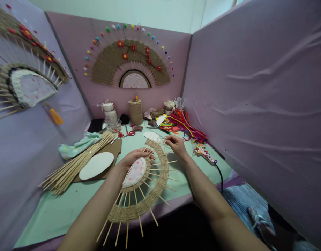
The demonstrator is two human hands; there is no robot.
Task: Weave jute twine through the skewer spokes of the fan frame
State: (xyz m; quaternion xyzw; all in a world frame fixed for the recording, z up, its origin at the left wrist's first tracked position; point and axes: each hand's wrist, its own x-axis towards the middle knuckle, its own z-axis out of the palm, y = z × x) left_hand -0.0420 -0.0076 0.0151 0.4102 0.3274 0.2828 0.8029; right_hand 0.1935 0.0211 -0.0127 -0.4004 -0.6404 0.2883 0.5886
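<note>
A half-round fan frame of thin wooden sticks, with a wide band of woven twine, is tilted over the table's front edge. Its inner half circle is white with pink spots and a lace rim. My left hand grips the frame near this inner part, fingers over the sticks. Just beyond the upper end of the woven band, my right hand is closed in a pinch on thin twine. Loose twine lies behind the fingers.
Bundled sticks and a white oval lie left. Behind stand a twine spool and a white bottle. Red scissors, pipe cleaners and a glue gun are on the table. Finished fans hang on the partitions.
</note>
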